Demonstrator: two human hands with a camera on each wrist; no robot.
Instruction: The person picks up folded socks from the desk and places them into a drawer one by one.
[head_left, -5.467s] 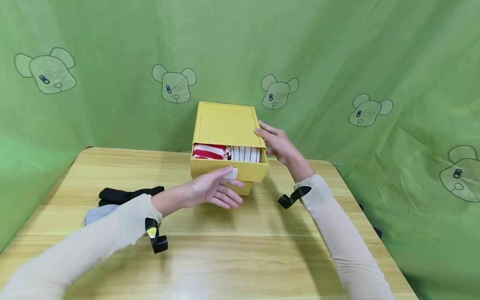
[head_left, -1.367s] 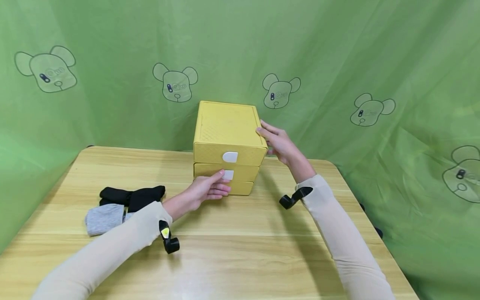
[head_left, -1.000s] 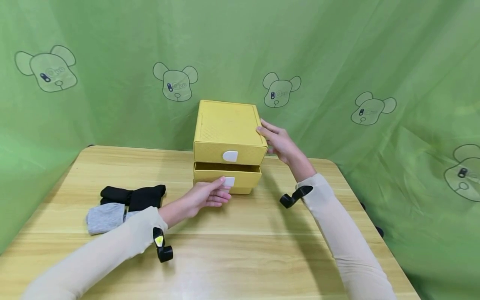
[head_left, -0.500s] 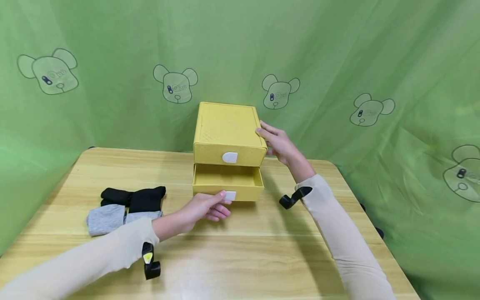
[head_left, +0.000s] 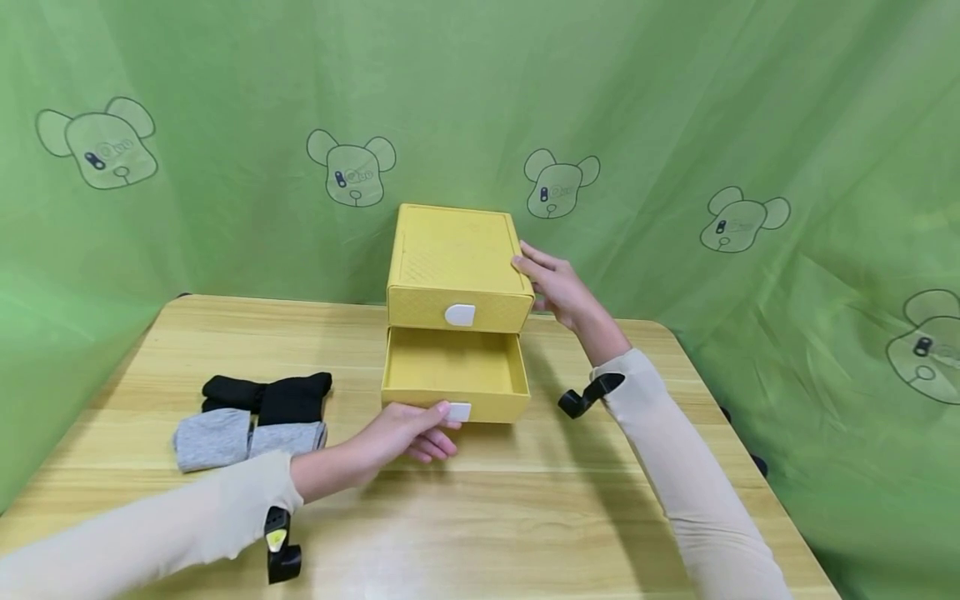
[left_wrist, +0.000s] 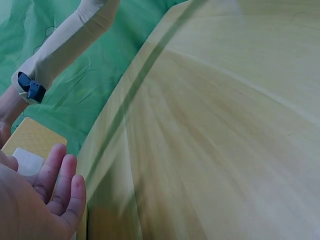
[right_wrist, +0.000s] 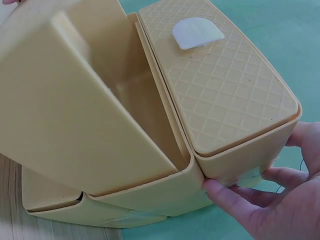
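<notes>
A yellow three-tier drawer cabinet [head_left: 453,246] stands at the back of the table. Its middle drawer [head_left: 491,408] is pulled far out, bare floor showing inside, while the top drawer [right_wrist: 235,75] is closed. My left hand [head_left: 397,433] pinches the middle drawer's white handle [head_left: 459,412], thumb over it and fingertips beneath. In the left wrist view, the outer fingers [left_wrist: 62,185] extend past the handle. My right hand [head_left: 558,287] steadies the cabinet's right side, its thumb at the top edge. Seen from the right wrist, its fingers [right_wrist: 230,200] lie fairly straight along the side wall.
Left on the wooden table [head_left: 525,517] lie folded black fabric pieces [head_left: 292,400], with folded grey pieces [head_left: 213,439] in front of them. A green curtain [head_left: 465,100] with bear-head drawings hangs behind the table. The pulled-out drawer overhangs the tabletop.
The top drawer, earlier out with striped cloth inside, has been closed. My left hand has moved to the middle drawer and drawn it toward me. My right hand stays at the cabinet's side.
</notes>
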